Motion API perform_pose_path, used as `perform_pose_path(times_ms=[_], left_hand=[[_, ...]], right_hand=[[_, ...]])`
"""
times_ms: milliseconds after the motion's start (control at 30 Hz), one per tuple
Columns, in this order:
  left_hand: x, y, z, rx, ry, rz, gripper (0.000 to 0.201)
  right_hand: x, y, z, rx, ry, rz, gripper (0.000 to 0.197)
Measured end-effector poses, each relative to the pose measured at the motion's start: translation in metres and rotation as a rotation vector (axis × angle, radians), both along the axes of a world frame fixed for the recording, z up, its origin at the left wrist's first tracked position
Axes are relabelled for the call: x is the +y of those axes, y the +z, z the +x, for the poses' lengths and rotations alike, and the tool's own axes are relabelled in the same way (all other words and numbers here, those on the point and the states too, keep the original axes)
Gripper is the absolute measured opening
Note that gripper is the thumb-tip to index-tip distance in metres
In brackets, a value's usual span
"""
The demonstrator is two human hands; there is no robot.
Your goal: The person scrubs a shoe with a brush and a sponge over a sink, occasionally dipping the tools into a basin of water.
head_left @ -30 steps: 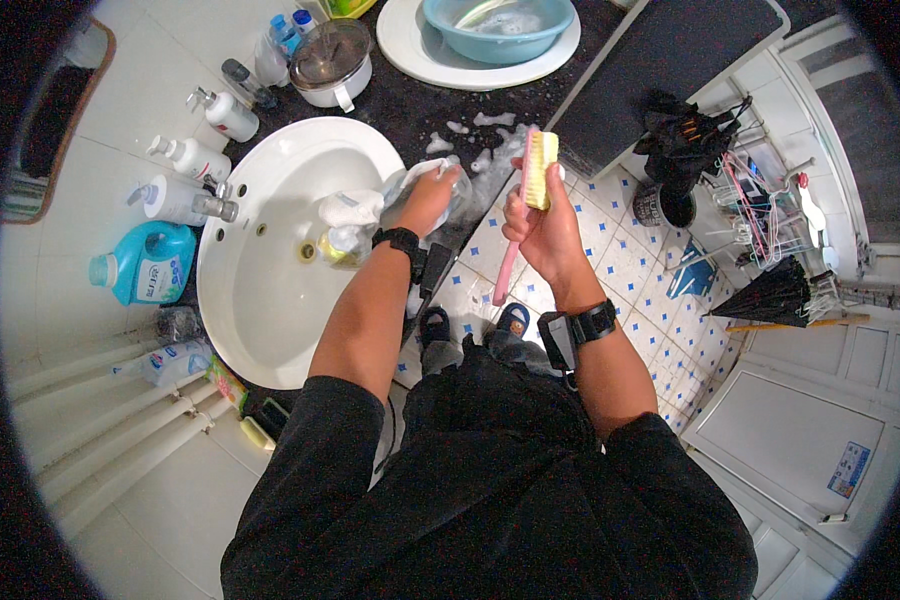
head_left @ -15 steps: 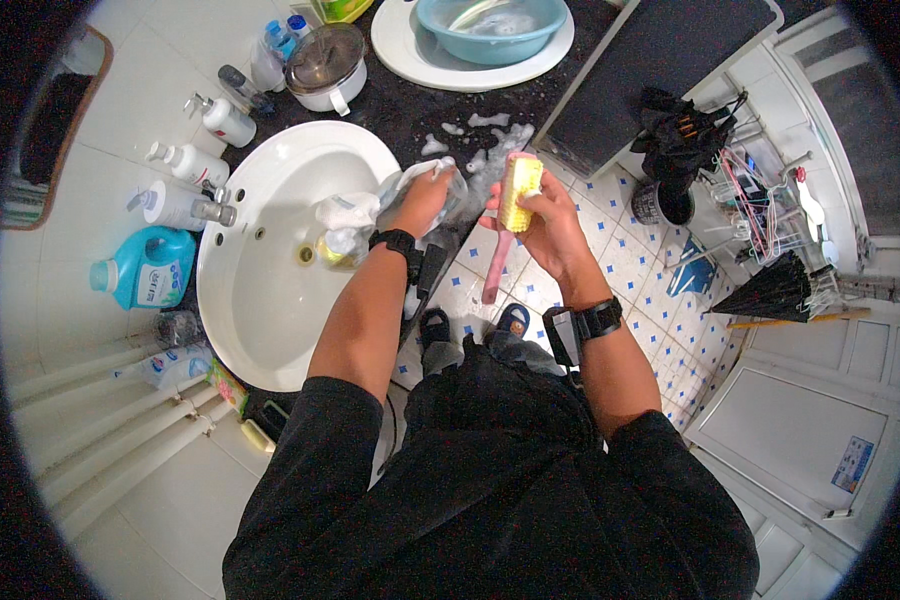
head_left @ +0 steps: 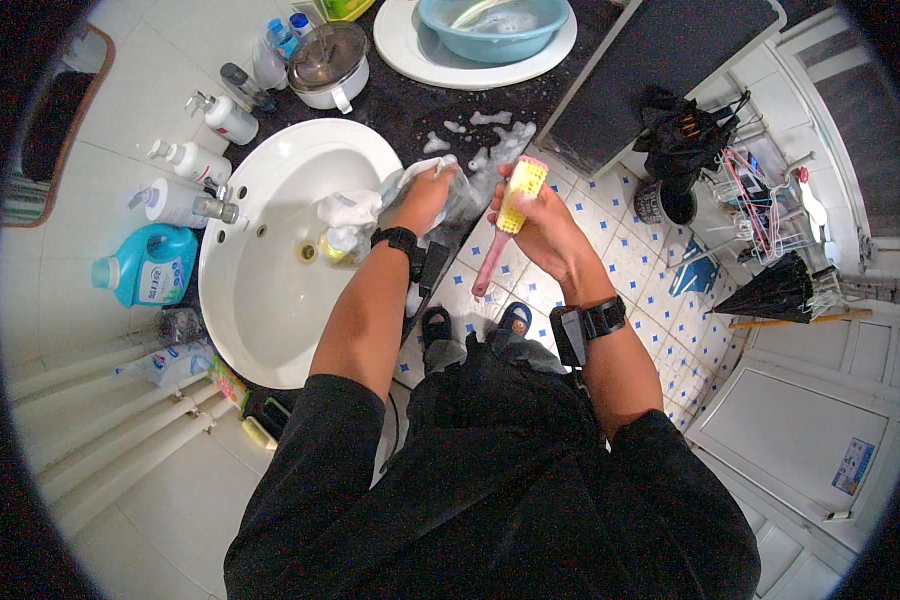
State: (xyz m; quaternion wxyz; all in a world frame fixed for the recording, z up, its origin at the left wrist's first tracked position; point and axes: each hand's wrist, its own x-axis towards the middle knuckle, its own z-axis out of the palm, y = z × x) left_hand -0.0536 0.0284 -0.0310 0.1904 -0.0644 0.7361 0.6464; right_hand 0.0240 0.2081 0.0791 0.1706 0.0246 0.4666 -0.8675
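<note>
Near the counter's front edge, my left hand (head_left: 427, 203) is closed on a soapy, pale, partly see-through item (head_left: 457, 198) whose kind I cannot make out. Beside that wrist, a white crumpled piece (head_left: 350, 207) hangs over the sink (head_left: 270, 340), with a small yellow patch (head_left: 339, 241) below it. I cannot tell whether these belong to the same item. Out over the floor, my right hand (head_left: 555, 235) grips a scrub brush (head_left: 521, 195). Its yellow bristles face up, and its pink handle slants down toward me.
Pump bottles (head_left: 222, 118) and a blue detergent jug (head_left: 148, 265) line the wall left of the sink. Beyond it stand a lidded white pot (head_left: 328, 65) and a blue basin (head_left: 495, 48). Suds (head_left: 490, 118) dot the dark counter. A black bin (head_left: 665, 205) and umbrellas (head_left: 770, 290) are at right.
My right hand has turned the brush slightly, so its head leans more to the right and its handle end has shifted left. My left hand has stayed nearly in place.
</note>
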Motion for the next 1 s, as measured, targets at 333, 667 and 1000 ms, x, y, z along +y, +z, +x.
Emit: perform_pose_path(times_ms=[333, 667, 1000], left_hand=[[0.005, 0.010, 0.003, -0.033, 0.057, 0.077, 0.041], [0.004, 0.004, 0.001, 0.000, 0.024, 0.068, 0.038], [0.003, 0.003, 0.000, -0.022, 0.031, 0.072, 0.040]], right_hand=[[0.008, -0.006, -0.003, -0.238, -0.081, -0.081, 0.020], [0.005, -0.011, -0.001, -0.162, -0.015, -0.022, 0.053], [-0.004, -0.007, 0.000, -0.158, 0.021, -0.008, 0.043]])
